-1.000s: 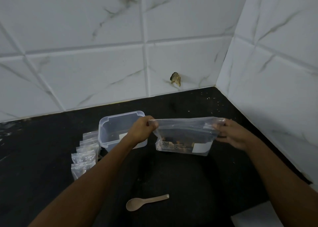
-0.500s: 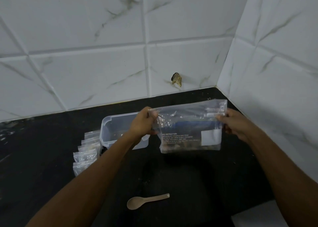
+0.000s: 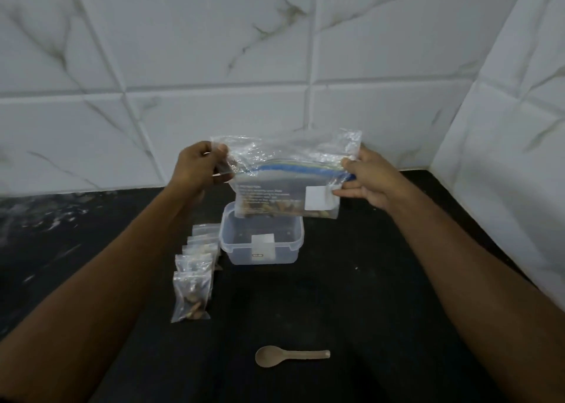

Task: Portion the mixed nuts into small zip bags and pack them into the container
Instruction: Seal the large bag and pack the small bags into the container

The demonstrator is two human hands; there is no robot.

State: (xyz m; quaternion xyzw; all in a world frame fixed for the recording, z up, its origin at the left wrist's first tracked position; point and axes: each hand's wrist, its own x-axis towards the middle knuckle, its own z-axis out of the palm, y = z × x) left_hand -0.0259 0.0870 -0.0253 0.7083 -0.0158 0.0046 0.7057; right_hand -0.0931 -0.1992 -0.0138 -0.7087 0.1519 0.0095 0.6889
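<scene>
Head camera looks down on a black counter [image 3: 382, 295] that meets white marble-pattern wall tiles [image 3: 214, 51] at the far side and on the right. Both hands hold one large clear zip bag [image 3: 287, 185] up in the air, above the far part of the counter. The left hand [image 3: 198, 167] pinches the top left corner of the bag between thumb and fingers, and the right hand [image 3: 367, 179] pinches the top right corner in the same way, near the blue zip strip. The bag hangs between the two hands with its mouth at the top. Some mixed nuts [image 3: 284, 211] lie at its bottom, and a white label is on its front.

Just under the bag stands a clear plastic container [image 3: 263, 243] without lid; its far rim is hidden behind the bag. I cannot tell if something is inside it. To the left of the container, a row of small zip bags [image 3: 194, 271] runs from far to near, overlapping each other, and the nearest one clearly has nuts in it. Near the camera, well apart from the container, a small beige spoon [image 3: 290, 355] lies flat on the counter with its bowl to the left.
</scene>
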